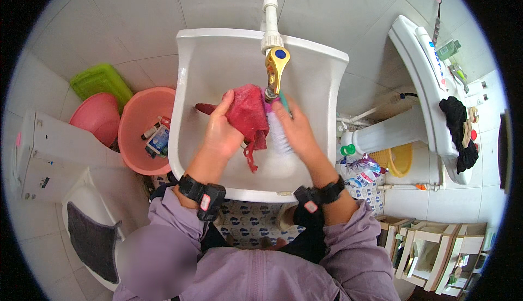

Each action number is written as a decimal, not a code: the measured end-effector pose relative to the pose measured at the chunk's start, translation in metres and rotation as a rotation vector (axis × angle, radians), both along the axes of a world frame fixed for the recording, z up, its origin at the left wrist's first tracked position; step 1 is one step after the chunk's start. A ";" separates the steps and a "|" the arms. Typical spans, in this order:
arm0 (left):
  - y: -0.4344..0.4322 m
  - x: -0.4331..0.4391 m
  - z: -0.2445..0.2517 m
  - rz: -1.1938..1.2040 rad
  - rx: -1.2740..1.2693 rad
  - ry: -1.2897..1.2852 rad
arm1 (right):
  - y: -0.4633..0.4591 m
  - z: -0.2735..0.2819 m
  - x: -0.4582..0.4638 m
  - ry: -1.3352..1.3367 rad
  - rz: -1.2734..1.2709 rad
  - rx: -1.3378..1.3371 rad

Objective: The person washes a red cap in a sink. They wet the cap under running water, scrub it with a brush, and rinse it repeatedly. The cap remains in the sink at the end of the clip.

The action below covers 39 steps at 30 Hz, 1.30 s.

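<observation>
My left hand [222,131] grips a red cloth article [247,111], with a loose red strip hanging from its lower end. A dark red pointed piece [205,108] juts out to the left behind my fingers; whether it belongs to the same article I cannot tell. In my right hand [296,123] is a scrub brush [279,135] with pale bristles and a purple and teal body, partly covered by my fingers and blurred. Its bristles are close beside the red cloth's right side. Both hands are inside a white sink basin [296,178], beneath a gold-coloured tap [276,70].
A pink basin [141,160] holding small packages stands left of the sink, beside a smaller pink basin [96,117] and a green plastic item [100,82]. On the right are a pedestal washbasin [412,76] with black cloth [459,133], a detergent bag [361,172] and a yellow basket [400,160].
</observation>
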<state>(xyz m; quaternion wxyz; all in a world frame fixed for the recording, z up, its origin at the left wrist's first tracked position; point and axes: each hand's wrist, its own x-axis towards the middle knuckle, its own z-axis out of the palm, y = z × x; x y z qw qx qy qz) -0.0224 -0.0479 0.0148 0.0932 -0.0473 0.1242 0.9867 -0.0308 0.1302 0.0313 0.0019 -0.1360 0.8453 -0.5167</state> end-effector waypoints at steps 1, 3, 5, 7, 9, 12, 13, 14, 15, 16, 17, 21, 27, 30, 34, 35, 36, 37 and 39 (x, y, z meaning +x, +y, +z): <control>0.001 0.000 -0.001 -0.027 0.010 -0.055 | -0.007 0.004 0.006 0.294 -0.042 0.186; 0.006 0.005 -0.002 -0.099 0.036 -0.086 | -0.020 0.017 0.029 0.245 0.213 0.535; 0.015 0.010 -0.004 -0.062 0.031 -0.014 | -0.025 0.017 0.028 0.338 0.084 0.569; 0.024 0.013 -0.005 -0.024 0.029 -0.051 | -0.020 0.022 0.004 0.149 -0.151 0.665; 0.024 0.011 -0.003 0.039 -0.050 -0.063 | -0.022 0.032 0.003 0.103 -0.160 0.660; 0.017 0.007 0.004 -0.030 -0.118 -0.267 | -0.038 0.024 0.031 0.204 0.022 0.690; 0.011 0.007 0.007 -0.202 0.029 -0.011 | -0.042 0.022 0.039 0.277 0.105 0.644; 0.017 0.008 0.009 -0.159 0.018 -0.033 | -0.040 0.021 0.033 0.277 0.034 0.654; 0.018 0.009 0.010 -0.064 -0.060 -0.181 | -0.038 0.021 0.029 0.177 0.017 0.699; 0.024 0.011 0.011 -0.033 -0.022 -0.101 | -0.034 0.021 0.019 0.165 -0.078 0.677; 0.027 0.012 0.011 -0.024 0.037 -0.148 | -0.029 0.023 0.011 0.125 -0.163 0.660; 0.024 0.012 0.003 0.013 -0.144 -0.096 | -0.032 0.024 0.019 0.172 -0.062 0.720; 0.011 0.005 0.000 -0.019 -0.029 -0.107 | -0.013 -0.014 0.008 0.144 -0.153 0.551; 0.002 0.003 0.012 -0.026 0.019 -0.047 | 0.027 -0.032 -0.033 -0.038 -0.214 0.193; -0.016 0.001 0.023 -0.140 0.082 0.060 | 0.048 -0.028 -0.041 -0.484 -0.065 -0.359; -0.019 0.002 0.022 -0.176 0.085 0.085 | 0.045 -0.023 -0.035 -0.558 0.054 -0.505; -0.020 0.000 0.021 -0.165 0.109 0.069 | 0.041 -0.018 -0.030 -0.692 0.043 -0.558; -0.020 0.000 0.019 -0.176 0.125 0.068 | 0.035 -0.013 -0.025 -0.783 0.097 -0.657; -0.018 0.000 0.015 -0.195 0.161 0.066 | 0.024 -0.005 -0.018 -0.881 0.182 -0.779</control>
